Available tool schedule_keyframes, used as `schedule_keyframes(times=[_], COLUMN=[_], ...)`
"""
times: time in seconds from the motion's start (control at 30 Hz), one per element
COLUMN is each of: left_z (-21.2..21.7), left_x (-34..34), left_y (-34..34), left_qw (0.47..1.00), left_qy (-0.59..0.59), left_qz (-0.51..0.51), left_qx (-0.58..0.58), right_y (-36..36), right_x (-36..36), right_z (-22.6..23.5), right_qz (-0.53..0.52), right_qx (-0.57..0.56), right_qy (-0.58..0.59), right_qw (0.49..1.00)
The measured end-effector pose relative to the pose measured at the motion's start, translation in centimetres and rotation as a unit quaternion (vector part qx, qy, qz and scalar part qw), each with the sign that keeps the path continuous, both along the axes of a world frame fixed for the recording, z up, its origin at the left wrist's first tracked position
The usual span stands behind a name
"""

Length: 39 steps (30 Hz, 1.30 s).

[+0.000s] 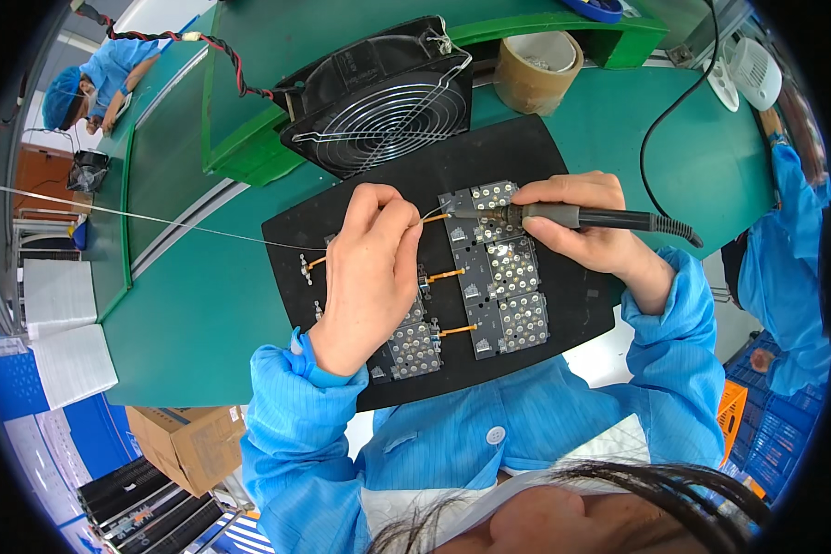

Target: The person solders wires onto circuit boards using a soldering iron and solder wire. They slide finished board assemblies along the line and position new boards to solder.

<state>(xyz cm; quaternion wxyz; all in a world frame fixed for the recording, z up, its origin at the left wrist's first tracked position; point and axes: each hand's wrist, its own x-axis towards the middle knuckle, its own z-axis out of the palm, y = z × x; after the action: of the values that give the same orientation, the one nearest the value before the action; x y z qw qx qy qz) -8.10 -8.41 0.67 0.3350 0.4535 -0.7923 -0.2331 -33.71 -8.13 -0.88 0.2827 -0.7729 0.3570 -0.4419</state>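
My right hand (pixel 591 217) grips a soldering iron (pixel 619 219) by its dark handle, the tip pointing left over the top board. Between the thumb and fingertips of my left hand (pixel 371 268) is thin solder wire (pixel 194 225), which trails off to the far left. Its short end reaches the iron's tip, beside the upper orange flat connector; whether they touch is too small to tell. A column of dark circuit boards (pixel 517 319) with round silvery parts lies on a black mat (pixel 577 305). More boards (pixel 414 351) lie partly hidden under my left hand, joined by orange connectors (pixel 447 274).
A black fan (pixel 379 111) with a wire guard stands behind the mat, near a tape roll (pixel 526 88) and a green frame (pixel 249 152). The iron's cord (pixel 644 152) curves up at right. Co-workers sit at left (pixel 111 78) and right (pixel 785 268). A cardboard box (pixel 194 448) sits lower left.
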Motion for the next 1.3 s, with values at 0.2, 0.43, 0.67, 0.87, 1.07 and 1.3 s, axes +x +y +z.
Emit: schedule_keyframes(times=[0.2,0.43,0.67,0.87,1.07,1.3], left_z=[-1.4,-2.4,-2.6,-3.2,-3.2,-3.1], left_x=[-0.4,-0.8,-0.9,-0.9,-0.8,-0.9], left_y=[-1.0,-1.4,-1.5,-1.6,-1.6,-1.6], left_qw=[1.0,0.998,0.998,0.998,0.998,0.998], left_qy=[-0.017,-0.005,0.027,0.045,0.053,0.05], left_qz=[0.007,0.009,0.018,0.02,0.019,0.02], left_qx=[0.002,0.066,0.058,0.034,0.04,0.039], right_y=[-0.1,-0.1,0.0,0.0,0.1,0.1], right_x=[0.0,-0.1,-0.2,-0.1,-0.1,-0.2], right_z=[0.0,-0.3,0.0,0.0,0.1,0.2], right_qz=[-0.005,0.003,0.013,-0.01,-0.001,-0.004], right_qx=[0.006,0.002,0.012,0.024,0.032,0.04], right_qy=[-0.007,-0.008,-0.001,0.009,0.007,0.009], right_qw=[1.0,1.0,1.0,1.0,0.999,0.999])
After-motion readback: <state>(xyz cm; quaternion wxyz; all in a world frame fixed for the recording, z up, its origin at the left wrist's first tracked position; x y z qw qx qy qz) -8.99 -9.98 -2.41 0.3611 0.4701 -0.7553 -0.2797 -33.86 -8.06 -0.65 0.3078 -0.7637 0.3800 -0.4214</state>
